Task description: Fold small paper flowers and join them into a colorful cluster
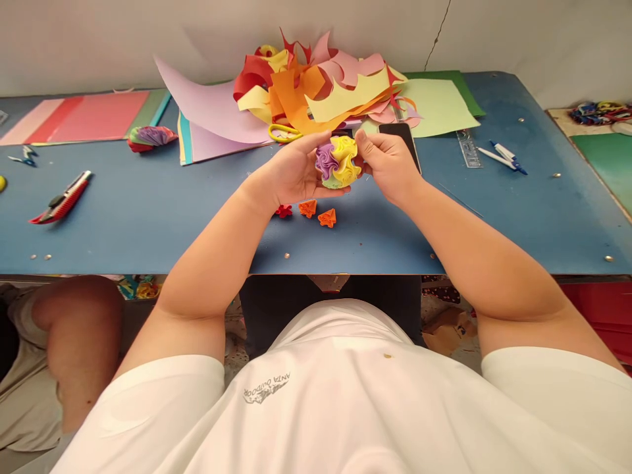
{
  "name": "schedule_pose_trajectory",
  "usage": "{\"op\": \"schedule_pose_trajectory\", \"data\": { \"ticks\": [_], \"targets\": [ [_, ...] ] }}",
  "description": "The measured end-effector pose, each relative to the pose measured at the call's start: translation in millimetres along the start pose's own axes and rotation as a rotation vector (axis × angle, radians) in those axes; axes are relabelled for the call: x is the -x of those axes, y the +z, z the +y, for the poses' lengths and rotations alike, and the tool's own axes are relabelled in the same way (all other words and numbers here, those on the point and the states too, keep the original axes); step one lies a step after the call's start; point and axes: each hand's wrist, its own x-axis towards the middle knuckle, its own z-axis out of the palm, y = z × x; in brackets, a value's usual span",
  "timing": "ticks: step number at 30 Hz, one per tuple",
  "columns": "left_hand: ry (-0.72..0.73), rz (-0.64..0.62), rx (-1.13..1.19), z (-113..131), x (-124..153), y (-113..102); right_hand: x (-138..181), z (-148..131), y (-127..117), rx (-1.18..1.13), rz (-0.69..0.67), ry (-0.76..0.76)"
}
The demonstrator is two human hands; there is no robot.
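A ball of curled, folded paper [338,162] in purple, yellow and light green is held between my hands above the blue table. My left hand [296,170] cups it from the left, its thumb above and its fingers reaching underneath. On the right side, my right hand [390,161] grips the ball's edge between thumb and fingers. Just below lie two small orange folded paper pieces [326,218] and a red folded paper piece [284,210], the red one partly hidden by my left hand.
Behind my hands are a heap of paper offcuts [296,89], yellow-handled scissors [285,133] and a phone [402,137]. A red utility knife [62,199] and another folded paper piece [151,137] lie left; pens [502,157] and a clear ruler [469,149] lie right. Another person's leg [79,342] shows lower left.
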Motion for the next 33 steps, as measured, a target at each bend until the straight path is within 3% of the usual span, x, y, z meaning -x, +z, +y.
{"op": "schedule_pose_trajectory", "data": {
  "ticks": [3, 6, 10, 21, 33],
  "targets": [
    [0.069, 0.028, -0.005, -9, -12, -6, -1, 4, 1, 0.015, 0.003, -0.03],
    [0.09, -0.034, 0.011, -17, -20, -13, -2, 4, 0, 0.057, -0.029, -0.073],
    [0.043, -0.063, 0.066, -18, -23, -17, 3, -6, -2, 0.223, -0.074, -0.165],
    [0.093, -0.073, 0.089, -13, -22, -27, 14, -15, 2, 0.364, 0.065, -0.337],
    [0.183, -0.017, 0.145, -9, -9, -16, 5, 15, -4, 0.492, -0.009, -0.398]
  ]
}}
